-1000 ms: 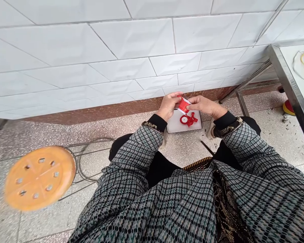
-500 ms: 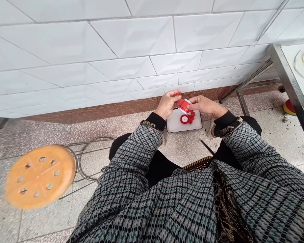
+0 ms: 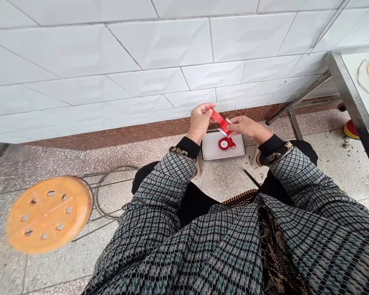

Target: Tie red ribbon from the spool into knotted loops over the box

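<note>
Head camera: what is showing closest?

"Below, a checked coat (image 3: pixel 184 258) is filling the view, and to the left an orange stool (image 3: pixel 49 215) is standing on the speckled floor (image 3: pixel 221 176)."

"What is happening past that?"

"The left hand (image 3: pixel 199 123) is pinching a strip of red ribbon (image 3: pixel 217 117) between its fingers. The right hand (image 3: pixel 246 127) is gripping the white-edged spool (image 3: pixel 225 127), fingers closing round its side. The ribbon is running slantwise between the hands."

"And beneath them?"

"A shallow white tray (image 3: pixel 209 150) is resting on the floor, near the shoes (image 3: pixel 256 158). A second red roll (image 3: pixel 224 143) is lying in it, with loose ribbon curling just beside; I cannot tell which roll that is coming from."

"Farther off?"

"A white tiled wall (image 3: pixel 160 45) is rising behind, and to the right a metal-framed desk (image 3: pixel 353 94) is carrying loose cords (image 3: pixel 368 70)."
</note>
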`<state>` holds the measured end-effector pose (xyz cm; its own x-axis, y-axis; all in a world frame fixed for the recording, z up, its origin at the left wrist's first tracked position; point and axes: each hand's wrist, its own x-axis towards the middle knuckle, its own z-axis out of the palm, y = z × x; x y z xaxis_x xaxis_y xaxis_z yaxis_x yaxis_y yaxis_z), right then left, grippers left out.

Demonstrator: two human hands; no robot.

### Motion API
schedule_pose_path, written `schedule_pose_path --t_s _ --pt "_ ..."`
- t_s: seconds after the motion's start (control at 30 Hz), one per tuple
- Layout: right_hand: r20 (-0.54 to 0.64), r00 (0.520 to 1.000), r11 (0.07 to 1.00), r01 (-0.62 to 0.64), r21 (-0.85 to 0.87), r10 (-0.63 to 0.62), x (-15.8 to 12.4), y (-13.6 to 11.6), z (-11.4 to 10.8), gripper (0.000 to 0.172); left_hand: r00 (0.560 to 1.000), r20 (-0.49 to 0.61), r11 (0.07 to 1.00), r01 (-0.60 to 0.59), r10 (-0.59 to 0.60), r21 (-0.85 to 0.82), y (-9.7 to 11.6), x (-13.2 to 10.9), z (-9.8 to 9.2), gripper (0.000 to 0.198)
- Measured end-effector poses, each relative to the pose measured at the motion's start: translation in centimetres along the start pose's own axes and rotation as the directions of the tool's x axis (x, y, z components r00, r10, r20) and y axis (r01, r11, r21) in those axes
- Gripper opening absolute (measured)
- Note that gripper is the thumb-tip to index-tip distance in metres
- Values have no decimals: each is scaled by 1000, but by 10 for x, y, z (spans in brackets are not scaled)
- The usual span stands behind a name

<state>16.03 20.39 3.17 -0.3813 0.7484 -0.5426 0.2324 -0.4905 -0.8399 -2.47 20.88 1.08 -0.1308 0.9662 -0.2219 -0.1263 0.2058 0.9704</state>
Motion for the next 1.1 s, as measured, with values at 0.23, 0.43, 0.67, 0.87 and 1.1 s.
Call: schedule_pose_path --t_s 0.23,0.43,0.67,0.87,1.1 --pt "-133 989 998 -55 22 57 6 0 10 17 999 -29 999 -13 14 52 -2 -9 6 26" --pt "-237 971 999 -33 -39 23 17 9 14 18 995 -19 986 -90 94 139 -5 -19 12 32" --pt "-329 944 997 52 55 -31 27 17 13 18 995 -53 990 -74 81 117 -19 -29 22 36" --pt "-293 951 963 -23 268 104 21 14 16 13 991 28 962 -136 133 237 -24 -36 23 45" --pt "-279 956 935 19 355 87 20 16 18 16 986 60 947 -163 153 275 -23 -40 24 51"
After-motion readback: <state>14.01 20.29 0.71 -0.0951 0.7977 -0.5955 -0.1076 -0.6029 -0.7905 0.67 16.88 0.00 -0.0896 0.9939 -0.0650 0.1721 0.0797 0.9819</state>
